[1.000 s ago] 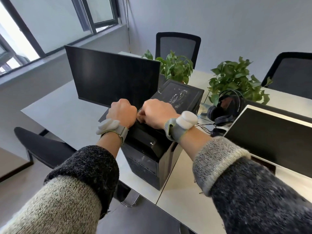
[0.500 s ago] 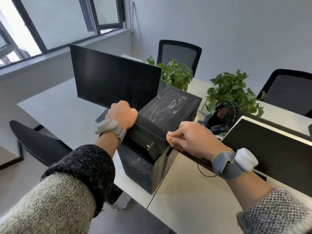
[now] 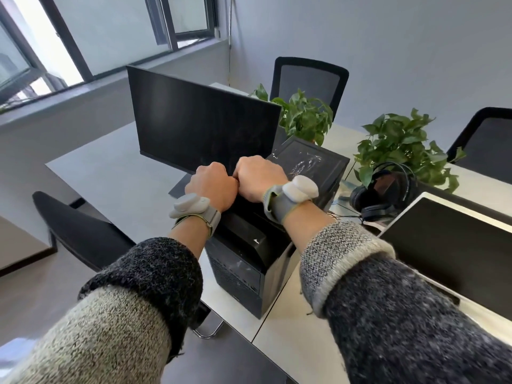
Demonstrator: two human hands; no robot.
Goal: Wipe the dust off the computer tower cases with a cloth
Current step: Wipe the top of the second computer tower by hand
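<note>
**Here, two fists meet on top of the black box-shaped computer tower case (image 3: 243, 270)**

At far left, a black office chair (image 3: 83, 231) sits by the near side of the pale grey desk (image 3: 110, 173). A flat black monitor (image 3: 202, 126) with a dark screen stands upright on that desk, just left of the tower case.

The left hand (image 3: 212, 187) comes out of a knit sleeve with a dark speckled cuff (image 3: 144, 273). It wears a grey wristband with a white pod (image 3: 194, 209) and rests at the left edge of the case's top. Its fingers are curled under into a fist. Only the back and knuckles show, so I cannot tell whether they pinch anything.

The right hand (image 3: 260, 177) touches it, knuckle to knuckle, on the same top. Its fingers are likewise curled away from the camera and hidden. It wears a matching wristband (image 3: 296, 191).

The tower case stands upright at the desk's near edge. Beyond the hands, its top panel carries pale smeared streaks (image 3: 304, 162).

Behind it grow two leafy green potted plants (image 3: 304, 115) (image 3: 401, 145), with two black mesh-backed chairs (image 3: 310, 76) (image 3: 487, 139) beyond them. Black over-ear headphones (image 3: 385, 189) lie just right of the case. At far right stands a second dark-screened monitor with a silver edge (image 3: 454, 245).
</note>
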